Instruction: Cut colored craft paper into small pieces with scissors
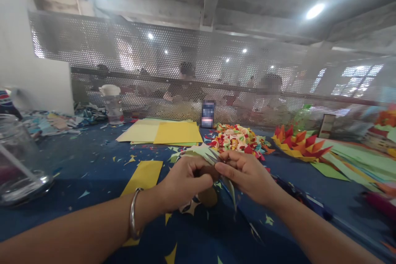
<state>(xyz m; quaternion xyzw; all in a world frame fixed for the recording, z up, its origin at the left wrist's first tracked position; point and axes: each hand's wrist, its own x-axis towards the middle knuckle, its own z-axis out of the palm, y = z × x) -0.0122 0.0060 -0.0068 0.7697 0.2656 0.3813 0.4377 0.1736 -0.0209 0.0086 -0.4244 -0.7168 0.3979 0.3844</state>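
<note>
My left hand, with a silver bangle on its wrist, is closed in a pinch on pale green paper. Opposite it, my right hand has thumb and fingers pressed together at the right edge of that paper. Thin grey points stick out between the hands; whether they are paper tips or blades, I cannot tell. A narrow curled paper strip hangs below my right fingers. Under my left hand show a brown rounded piece and a cut paper scrap on the dark blue tabletop.
Beyond the hands lie yellow sheets, a heap of small folded paper pieces and an upright phone. A red-orange paper flower sits right. Left are a yellow strip, lidded cup and glass jar.
</note>
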